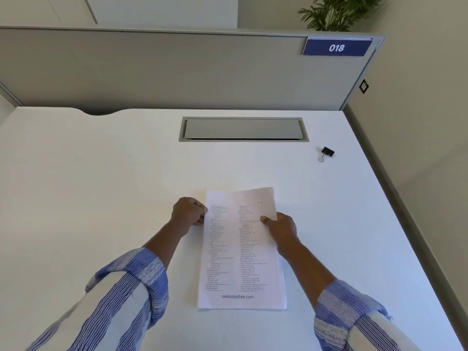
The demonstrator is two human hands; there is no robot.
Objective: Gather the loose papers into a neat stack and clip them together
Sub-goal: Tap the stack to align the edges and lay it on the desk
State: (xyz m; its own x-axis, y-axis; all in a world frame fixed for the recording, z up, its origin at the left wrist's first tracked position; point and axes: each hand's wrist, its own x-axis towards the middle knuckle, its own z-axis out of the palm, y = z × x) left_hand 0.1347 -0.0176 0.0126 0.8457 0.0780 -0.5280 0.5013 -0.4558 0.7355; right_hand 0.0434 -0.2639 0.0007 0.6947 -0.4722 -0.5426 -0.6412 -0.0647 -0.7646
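A stack of printed white papers (240, 252) stands tilted on its lower edge on the white desk (101, 186), two columns of text facing me. My left hand (188, 211) grips the stack's left edge near the top. My right hand (279, 228) holds the right edge, thumb on the front page. A black binder clip (326, 153) with silver handles lies on the desk far to the right, well apart from both hands.
A grey cable hatch (243, 129) is set into the desk behind the papers. A grey partition (177, 69) with a blue "018" sign (336, 48) closes the back. The desk's right edge runs along a wall.
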